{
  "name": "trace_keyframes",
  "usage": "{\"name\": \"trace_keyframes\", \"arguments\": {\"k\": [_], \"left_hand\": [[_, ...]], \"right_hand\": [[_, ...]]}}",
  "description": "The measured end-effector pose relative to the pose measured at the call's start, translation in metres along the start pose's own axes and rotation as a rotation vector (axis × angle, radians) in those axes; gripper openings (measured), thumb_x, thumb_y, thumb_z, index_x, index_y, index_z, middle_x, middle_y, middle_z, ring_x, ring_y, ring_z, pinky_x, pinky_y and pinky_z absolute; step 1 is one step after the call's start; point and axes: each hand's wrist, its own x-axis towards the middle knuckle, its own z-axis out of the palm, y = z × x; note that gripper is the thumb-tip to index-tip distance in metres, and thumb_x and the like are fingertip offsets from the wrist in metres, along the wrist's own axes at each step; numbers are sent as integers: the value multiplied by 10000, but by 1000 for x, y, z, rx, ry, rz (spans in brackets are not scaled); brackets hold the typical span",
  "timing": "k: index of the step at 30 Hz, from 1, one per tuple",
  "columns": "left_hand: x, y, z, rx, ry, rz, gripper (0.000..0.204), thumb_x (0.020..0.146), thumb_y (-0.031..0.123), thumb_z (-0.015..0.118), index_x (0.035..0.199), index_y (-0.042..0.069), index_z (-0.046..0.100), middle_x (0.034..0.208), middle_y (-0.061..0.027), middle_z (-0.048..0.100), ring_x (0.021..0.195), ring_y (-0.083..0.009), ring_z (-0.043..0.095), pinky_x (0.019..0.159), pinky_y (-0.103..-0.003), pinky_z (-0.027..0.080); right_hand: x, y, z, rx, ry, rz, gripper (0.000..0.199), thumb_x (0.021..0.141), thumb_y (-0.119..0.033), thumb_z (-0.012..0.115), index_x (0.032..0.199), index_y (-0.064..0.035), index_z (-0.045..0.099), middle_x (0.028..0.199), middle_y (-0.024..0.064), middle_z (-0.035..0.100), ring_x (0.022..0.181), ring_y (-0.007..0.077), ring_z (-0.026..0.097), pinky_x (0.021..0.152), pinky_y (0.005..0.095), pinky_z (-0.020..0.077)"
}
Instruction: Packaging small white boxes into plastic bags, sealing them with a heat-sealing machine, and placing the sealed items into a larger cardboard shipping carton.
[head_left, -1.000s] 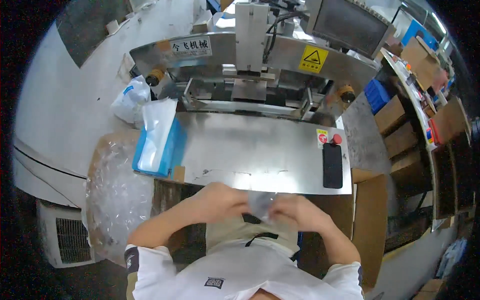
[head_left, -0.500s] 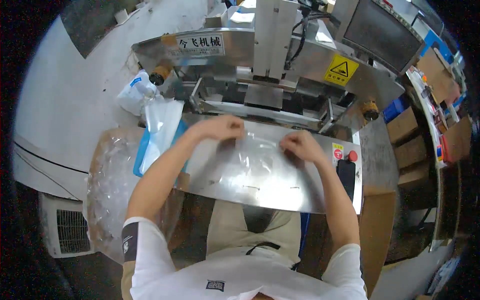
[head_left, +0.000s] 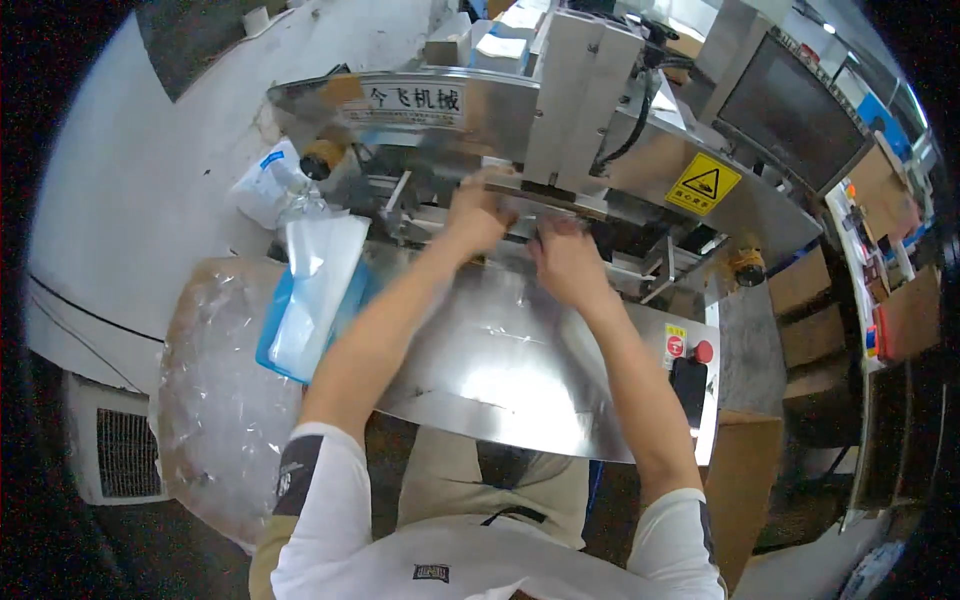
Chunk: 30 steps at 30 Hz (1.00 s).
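Observation:
Both forearms reach forward over a shiny steel work plate (head_left: 500, 360) into the slot of a steel machine (head_left: 500, 108). My left hand (head_left: 478, 218) is at the slot, its fingers partly smeared and pointing inward. Just right of it, my right hand (head_left: 570, 262) has its fingers curled at the slot's near edge. What its fingertips hold, if anything, is hidden. A thin clear film seems to lie between the hands, but it is too faint to be sure. Left of my left forearm, flat clear plastic bags (head_left: 310, 300) lie on a blue tray (head_left: 275, 330).
A large box lined with clear plastic (head_left: 225, 400) stands at the left. A white bag (head_left: 270, 185) sits by the machine's left end. On the right are a red push button (head_left: 703, 351), a black phone-like slab (head_left: 688, 388), a monitor (head_left: 795, 110) and cardboard boxes (head_left: 808, 290).
Both hands have moved forward from above the steel plate into the machine's slot and closer together. The clear film held between them over the plate is no longer plainly seen. The view has shifted slightly.

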Motion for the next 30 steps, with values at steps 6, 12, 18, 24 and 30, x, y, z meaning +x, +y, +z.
{"name": "trace_keyframes", "arguments": {"k": [6, 12, 18, 24, 30], "left_hand": [[-212, 141, -40, 178, -143, -23, 669, 901, 431, 623, 1330, -64, 487, 1377, -277, 478, 1340, -437, 392, 1109, -608, 261], [-234, 148, -49, 129, -25, -128, 670, 904, 424, 618, 1346, -56, 470, 1409, -258, 428, 1381, -425, 326, 1116, -625, 229], [-229, 151, -44, 113, 4, -113, 642, 901, 378, 633, 1343, -54, 458, 1398, -263, 426, 1363, -447, 336, 1117, -623, 229], [-233, 149, -44, 114, 50, -145, 657, 905, 385, 631, 1351, -60, 446, 1395, -285, 420, 1371, -464, 320, 1120, -627, 222], [-233, 148, -42, 93, 95, -162, 678, 904, 387, 636, 1358, -73, 433, 1401, -302, 413, 1380, -478, 303, 1123, -624, 217]], "right_hand": [[-1, -25, -12, 37, 45, 8, 505, 936, -265, 547, 1372, -25, 462, 1452, 174, 465, 1347, 361, 433, 1055, 584, 372], [4, -38, -16, 81, 51, 29, 476, 941, -277, 555, 1352, -50, 476, 1398, 182, 512, 1324, 355, 458, 1057, 591, 356], [17, -7, 2, -77, 103, 26, 471, 935, -288, 565, 1335, -52, 488, 1328, 206, 563, 1249, 376, 516, 1025, 571, 378], [20, -20, -31, -105, -56, 39, 498, 930, -286, 547, 1363, -58, 457, 1256, 255, 594, 1212, 421, 534, 1038, 564, 373], [31, -9, -33, -142, -142, 52, 503, 935, -280, 528, 1384, -74, 432, 1155, 254, 644, 1160, 427, 570, 1029, 564, 386]]}}
